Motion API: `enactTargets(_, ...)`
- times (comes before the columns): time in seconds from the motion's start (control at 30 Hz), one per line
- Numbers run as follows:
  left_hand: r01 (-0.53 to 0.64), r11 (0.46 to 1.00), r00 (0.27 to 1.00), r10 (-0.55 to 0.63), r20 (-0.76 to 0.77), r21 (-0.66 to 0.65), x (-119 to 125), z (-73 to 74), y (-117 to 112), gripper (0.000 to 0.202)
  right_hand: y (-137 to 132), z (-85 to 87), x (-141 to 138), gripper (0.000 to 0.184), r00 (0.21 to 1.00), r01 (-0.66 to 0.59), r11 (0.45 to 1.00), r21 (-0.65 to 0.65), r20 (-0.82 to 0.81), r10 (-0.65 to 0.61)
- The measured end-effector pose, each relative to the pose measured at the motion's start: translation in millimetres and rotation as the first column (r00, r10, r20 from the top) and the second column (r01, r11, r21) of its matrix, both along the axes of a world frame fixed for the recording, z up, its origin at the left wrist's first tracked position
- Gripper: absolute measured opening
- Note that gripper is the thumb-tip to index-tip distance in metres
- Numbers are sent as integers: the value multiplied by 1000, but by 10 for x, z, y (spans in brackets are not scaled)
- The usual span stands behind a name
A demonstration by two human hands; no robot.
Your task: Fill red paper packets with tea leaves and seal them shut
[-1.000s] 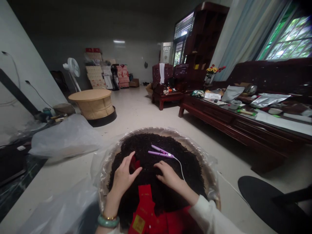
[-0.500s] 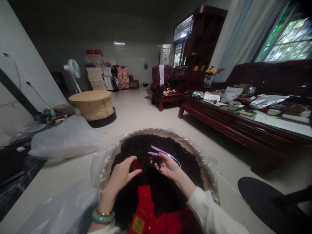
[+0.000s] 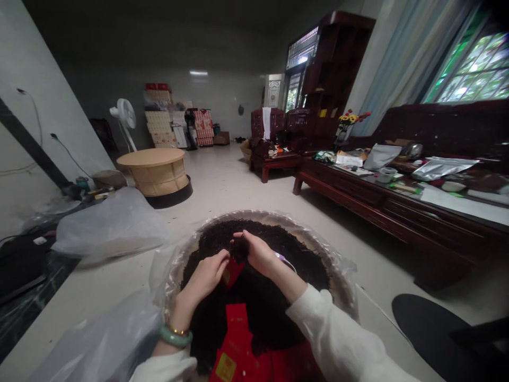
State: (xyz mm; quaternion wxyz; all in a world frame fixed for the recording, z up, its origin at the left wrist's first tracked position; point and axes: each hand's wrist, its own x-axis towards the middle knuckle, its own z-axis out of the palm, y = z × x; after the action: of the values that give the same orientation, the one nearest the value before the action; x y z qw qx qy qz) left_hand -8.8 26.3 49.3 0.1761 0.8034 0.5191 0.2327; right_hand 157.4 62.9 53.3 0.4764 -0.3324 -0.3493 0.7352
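In front of me a round basket (image 3: 345,276), lined with clear plastic, holds a heap of dark dried leaves (image 3: 298,244) that look like tea. My left hand (image 3: 204,277) is closed on a small red packet (image 3: 233,274) over the heap. Beside the packet's top, my right hand (image 3: 259,255) is curled around a clump of the dark leaves (image 3: 239,249). Behind the right hand, a purple tool (image 3: 280,257) with a white cord lies mostly hidden on the leaves. More red packets (image 3: 240,347) lie at the basket's near side.
Clear plastic bags (image 3: 109,225) spread over the floor at left. Beyond stands a round wooden-topped drum (image 3: 153,175). A long dark wooden table (image 3: 382,204) with many items is at right, near a black round base (image 3: 429,329). A fan (image 3: 126,113) stands farther back.
My right hand has moved left and up with its leaves, meeting the packet in my left hand. The left fingers have closed up at the packet's edge. The purple tool is now mostly covered.
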Motion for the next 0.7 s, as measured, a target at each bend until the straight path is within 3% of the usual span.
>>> enactTargets(0.13,0,999,994,5,113,-41,-32,2,5,21,9,-50,-21,43,981,-7,981,192,190,-30)
enactTargets(0.27,-16,993,969,45,244,-121,-44,-43,32,24,-4,-33,-7,47,906,-64,898,435,403,-131)
enactTargets(0.43,-150,989,960,144,239,11,-46,-118,87,22,-74,64,41,41,812,-180,776,604,536,-229)
enactTargets(0.53,-216,971,951,186,247,102,-11,-169,106,22,-140,111,68,26,632,-344,626,700,665,-398)
enactTargets(0.6,-252,958,944,213,253,134,26,-198,108,22,-171,103,78,19,478,-487,543,684,729,-489)
enactTargets(0.7,-240,962,947,203,247,130,70,-209,106,22,-167,39,86,17,308,-579,520,628,759,-573)
